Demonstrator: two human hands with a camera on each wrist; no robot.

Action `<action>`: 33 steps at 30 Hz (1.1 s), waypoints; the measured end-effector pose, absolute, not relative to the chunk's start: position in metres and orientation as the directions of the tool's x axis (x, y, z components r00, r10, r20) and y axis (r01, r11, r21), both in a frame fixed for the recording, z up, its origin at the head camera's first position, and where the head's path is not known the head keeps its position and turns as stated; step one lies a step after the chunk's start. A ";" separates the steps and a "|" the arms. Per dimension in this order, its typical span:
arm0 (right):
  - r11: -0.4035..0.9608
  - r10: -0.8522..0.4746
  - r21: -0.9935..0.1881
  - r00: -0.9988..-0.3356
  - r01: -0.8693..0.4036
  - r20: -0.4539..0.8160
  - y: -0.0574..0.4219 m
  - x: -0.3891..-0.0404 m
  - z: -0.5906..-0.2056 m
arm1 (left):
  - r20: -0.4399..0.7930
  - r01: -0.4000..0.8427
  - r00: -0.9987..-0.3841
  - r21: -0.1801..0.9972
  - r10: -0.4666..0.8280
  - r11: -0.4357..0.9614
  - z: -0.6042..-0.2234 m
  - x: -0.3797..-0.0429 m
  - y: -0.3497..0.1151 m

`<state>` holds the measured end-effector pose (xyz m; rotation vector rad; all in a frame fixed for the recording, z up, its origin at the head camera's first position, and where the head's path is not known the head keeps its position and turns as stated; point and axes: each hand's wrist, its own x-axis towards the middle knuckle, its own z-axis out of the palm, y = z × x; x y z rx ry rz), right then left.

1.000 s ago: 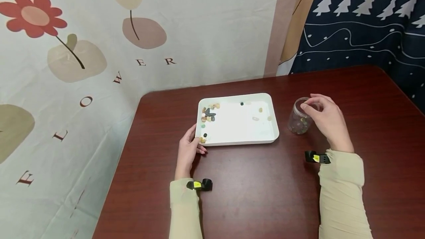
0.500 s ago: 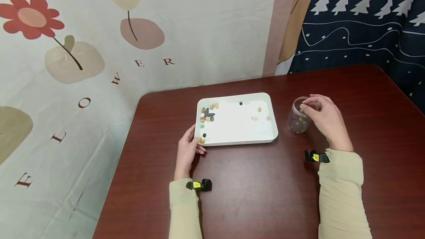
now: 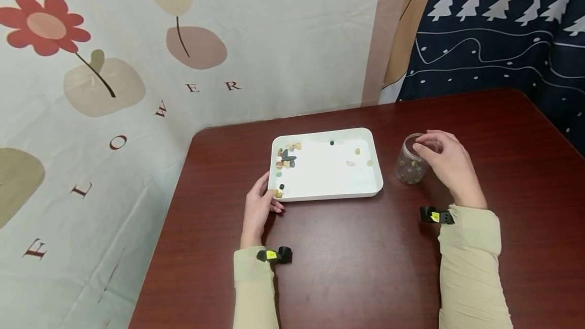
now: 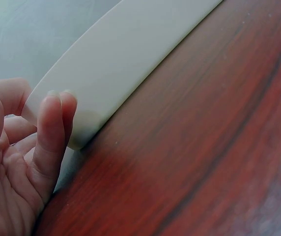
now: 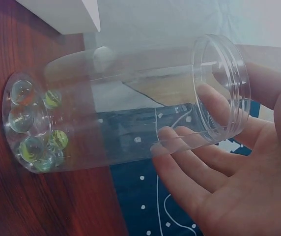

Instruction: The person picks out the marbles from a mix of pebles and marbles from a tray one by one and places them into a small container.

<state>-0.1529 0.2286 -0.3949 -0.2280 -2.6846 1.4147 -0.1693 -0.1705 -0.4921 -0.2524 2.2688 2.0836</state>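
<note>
My left hand (image 3: 258, 209) holds the white tray (image 3: 329, 187) by its near left corner, thumb on the rim. In the left wrist view, fingers (image 4: 52, 123) stand loosely bent at the tray's outer wall. Small stones (image 3: 288, 156) lie in the tray, mostly along its left side. The right hand (image 3: 450, 164) is over the mouth of a clear jar (image 3: 407, 166), thumb and index finger a little apart at the rim. Other fingers (image 5: 180, 172) hang relaxed beside the jar. Several glass marbles (image 5: 31, 147) rest at the jar's bottom; a pale round one (image 5: 103, 58) shows higher inside.
The jar stands to the right of the tray on a dark red-brown table (image 3: 347, 258). Behind the table hang a pale flower-print cloth (image 3: 292, 39) and a dark blue cloth (image 3: 493, 50) with white trees.
A small pale thing between the right thumb and index finger half a second ago has left the fingertips. Both hands, the tray and the jar have stayed in place.
</note>
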 end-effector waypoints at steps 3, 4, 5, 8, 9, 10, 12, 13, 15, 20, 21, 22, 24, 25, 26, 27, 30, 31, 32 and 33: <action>0.560 0.181 -0.824 -0.983 0.088 0.018 0.229 -0.153 -0.395 | -0.151 -0.158 -0.985 0.984 -0.087 0.081 -0.492 -0.169 -0.170; 0.561 0.182 -0.823 -0.983 0.087 0.020 0.228 -0.153 -0.394 | -0.151 -0.158 -0.985 0.984 -0.087 0.081 -0.492 -0.169 -0.170; 0.562 0.185 -0.823 -0.982 0.086 0.023 0.228 -0.153 -0.394 | -0.155 -0.162 -0.984 0.984 -0.090 0.081 -0.492 -0.169 -0.170; 0.566 0.204 -0.821 -0.978 0.077 0.049 0.227 -0.152 -0.394 | -0.149 -0.157 -0.985 0.984 -0.086 0.083 -0.493 -0.169 -0.171; 0.567 0.210 -0.820 -0.976 0.071 0.061 0.226 -0.152 -0.393 | -0.149 -0.156 -0.985 0.984 -0.084 0.084 -0.493 -0.169 -0.171; 0.569 0.218 -0.820 -0.973 0.064 0.075 0.226 -0.152 -0.393 | -0.148 -0.155 -0.985 0.984 -0.084 0.084 -0.493 -0.169 -0.171; 0.577 0.233 -0.815 -0.967 0.053 0.102 0.224 -0.152 -0.392 | -0.144 -0.151 -0.986 0.985 -0.081 0.082 -0.493 -0.169 -0.171; 0.582 0.239 -0.812 -0.964 0.049 0.114 0.224 -0.152 -0.391 | -0.149 -0.156 -0.985 0.984 -0.083 0.082 -0.493 -0.169 -0.171; 0.591 0.252 -0.806 -0.959 0.046 0.130 0.222 -0.152 -0.389 | -0.152 -0.159 -0.985 0.984 -0.085 0.080 -0.493 -0.169 -0.171; 0.591 0.295 -0.805 -0.943 0.053 0.154 0.220 -0.151 -0.386 | -0.159 -0.166 -0.983 0.983 -0.091 0.078 -0.492 -0.169 -0.171; 0.591 0.302 -0.805 -0.940 0.054 0.159 0.219 -0.151 -0.385 | -0.160 -0.167 -0.983 0.983 -0.092 0.078 -0.492 -0.169 -0.171; 0.589 0.308 -0.806 -0.938 0.056 0.160 0.219 -0.150 -0.385 | -0.157 -0.164 -0.983 0.983 -0.091 0.078 -0.492 -0.169 -0.171; 0.591 0.323 -0.804 -0.931 0.061 0.167 0.218 -0.150 -0.383 | -0.162 -0.170 -0.983 0.982 -0.091 0.077 -0.492 -0.169 -0.171; 0.593 0.329 -0.803 -0.928 0.059 0.174 0.218 -0.150 -0.383 | -0.163 -0.170 -0.982 0.982 -0.090 0.078 -0.492 -0.169 -0.171; 0.596 0.335 -0.800 -0.925 0.061 0.178 0.217 -0.150 -0.382 | -0.164 -0.171 -0.982 0.982 -0.090 0.079 -0.492 -0.169 -0.171; 0.598 0.339 -0.799 -0.922 0.058 0.187 0.217 -0.150 -0.381 | -0.164 -0.171 -0.982 0.982 -0.090 0.078 -0.492 -0.170 -0.171; 0.602 0.351 -0.797 -0.913 0.049 0.209 0.216 -0.150 -0.378 | -0.167 -0.174 -0.982 0.982 -0.089 0.076 -0.492 -0.170 -0.171; 0.600 0.354 -0.798 -0.911 0.046 0.213 0.215 -0.150 -0.378 | -0.167 -0.174 -0.982 0.982 -0.089 0.077 -0.493 -0.170 -0.171; 0.598 0.356 -0.800 -0.909 0.043 0.217 0.215 -0.150 -0.377 | -0.166 -0.173 -0.982 0.982 -0.089 0.076 -0.493 -0.170 -0.171; 0.596 0.358 -0.802 -0.907 0.041 0.220 0.214 -0.150 -0.376 | -0.165 -0.172 -0.982 0.982 -0.089 0.076 -0.493 -0.171 -0.171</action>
